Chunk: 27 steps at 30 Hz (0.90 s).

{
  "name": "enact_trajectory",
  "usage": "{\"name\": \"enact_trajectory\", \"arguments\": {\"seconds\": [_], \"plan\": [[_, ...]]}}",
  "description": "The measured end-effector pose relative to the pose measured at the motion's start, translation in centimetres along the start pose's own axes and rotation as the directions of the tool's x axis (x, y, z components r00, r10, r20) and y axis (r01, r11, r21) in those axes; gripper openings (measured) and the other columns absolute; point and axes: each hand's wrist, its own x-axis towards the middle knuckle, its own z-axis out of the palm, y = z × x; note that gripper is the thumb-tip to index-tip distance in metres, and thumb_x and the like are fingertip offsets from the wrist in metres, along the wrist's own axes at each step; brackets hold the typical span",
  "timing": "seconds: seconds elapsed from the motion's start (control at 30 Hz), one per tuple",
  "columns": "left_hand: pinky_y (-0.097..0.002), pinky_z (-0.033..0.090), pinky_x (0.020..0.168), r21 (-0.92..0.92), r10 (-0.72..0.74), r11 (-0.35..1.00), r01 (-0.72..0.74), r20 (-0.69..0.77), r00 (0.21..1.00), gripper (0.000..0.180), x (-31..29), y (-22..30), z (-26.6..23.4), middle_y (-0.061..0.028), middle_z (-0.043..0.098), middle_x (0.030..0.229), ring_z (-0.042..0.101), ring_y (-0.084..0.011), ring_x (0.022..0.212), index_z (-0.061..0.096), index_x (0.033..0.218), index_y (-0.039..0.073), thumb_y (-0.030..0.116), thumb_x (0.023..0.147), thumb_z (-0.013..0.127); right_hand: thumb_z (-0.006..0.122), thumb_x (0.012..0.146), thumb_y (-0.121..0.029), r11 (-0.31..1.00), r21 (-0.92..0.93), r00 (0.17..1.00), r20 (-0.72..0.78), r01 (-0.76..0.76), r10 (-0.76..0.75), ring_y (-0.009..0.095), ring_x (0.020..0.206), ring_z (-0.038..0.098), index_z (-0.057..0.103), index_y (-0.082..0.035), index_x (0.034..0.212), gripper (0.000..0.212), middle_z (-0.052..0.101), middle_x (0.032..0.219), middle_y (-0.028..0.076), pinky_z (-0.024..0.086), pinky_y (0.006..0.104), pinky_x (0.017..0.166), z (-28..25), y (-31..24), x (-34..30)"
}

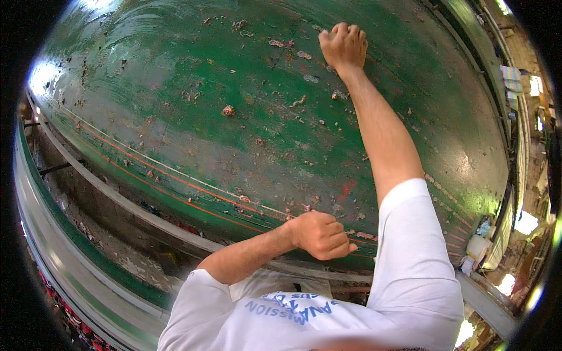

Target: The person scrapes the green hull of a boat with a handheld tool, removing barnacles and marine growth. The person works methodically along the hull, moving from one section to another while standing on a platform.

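My right hand (345,48) reaches far out over a long green table (193,137), its fingers curled down toward the surface. Anything inside that grip is hidden under the hand. Near the table's front edge, my left hand (324,236) is closed in a fist in front of my body, and whatever it may hold cannot be seen. Small pink scraps (304,55) lie to the left of my right hand. A pinkish crumpled lump (228,110) rests farther left, among scattered bits of residue.
Orange and white lines run along the table's near side. A lower trough with a metal rail (129,205) lies at the left front. At the right stand a whitish container (478,248) and a striped cloth (511,79). A long rail borders the table's far right side.
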Motion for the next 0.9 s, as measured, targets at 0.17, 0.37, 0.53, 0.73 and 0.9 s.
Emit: {"name": "enact_trajectory", "arguments": {"seconds": [0.17,0.37,0.53,0.73,0.9], "plan": [[-0.0316,0.041,0.050,-0.059,-0.006,0.998,0.009,0.054,0.999,0.037,0.1,1.2,-2.0,0.0040,0.047,0.065,0.055,-0.0136,0.058,0.055,0.071,0.015,0.020,0.095,0.083,0.069,0.099,-0.046,0.996,0.068,0.998,0.024,0.057,-0.059,0.038,0.109,0.061,0.067,-0.012,0.109,0.036,0.063,0.110,0.015,0.052,0.0559,0.095,-0.8,-2.2,-3.0],[-0.0294,0.035,0.047,0.083,0.031,0.996,-0.027,-0.055,0.998,0.039,0.2,-1.5,-8.0,0.0057,0.044,0.068,0.047,-0.0103,0.056,0.053,0.072,0.017,0.021,0.094,0.085,0.073,0.099,-0.040,0.963,0.211,0.971,0.137,0.166,-0.198,0.039,0.106,0.060,0.064,-0.013,0.111,0.031,0.060,0.110,0.014,0.049,0.0547,0.097,-6.7,-3.9,-8.8],[-0.0276,0.036,0.048,0.201,0.007,0.979,-0.035,0.138,0.990,0.043,-1.8,-5.7,-16.1,0.0055,0.050,0.071,0.049,-0.0095,0.057,0.051,0.070,0.017,0.023,0.092,0.088,0.073,0.100,-0.040,0.997,-0.062,0.998,0.035,-0.043,0.045,0.038,0.111,0.063,0.069,-0.015,0.112,0.029,0.064,0.116,0.015,0.051,0.0548,0.095,-0.4,-1.4,0.0],[-0.0296,0.036,0.048,0.247,-0.051,0.969,0.004,0.184,0.982,0.053,-4.4,-7.5,-20.0,0.0045,0.038,0.064,0.046,-0.0106,0.055,0.042,0.065,0.018,0.023,0.095,0.085,0.075,0.100,-0.041,0.994,-0.054,0.995,0.038,0.099,-0.097,0.037,0.114,0.063,0.070,-0.015,0.113,0.029,0.066,0.118,0.014,0.052,0.0534,0.098,-0.2,-5.7,-2.9],[-0.0289,0.035,0.048,0.195,-0.018,0.980,-0.027,0.225,0.974,0.046,-6.3,-7.9,-21.4,0.0051,0.041,0.065,0.047,-0.0101,0.056,0.049,0.067,0.018,0.023,0.092,0.087,0.075,0.098,-0.042,0.991,0.078,0.993,0.046,0.105,-0.108,0.038,0.108,0.062,0.070,-0.014,0.109,0.030,0.063,0.111,0.015,0.051,0.0548,0.096,-1.7,-6.2,-3.7]]}}
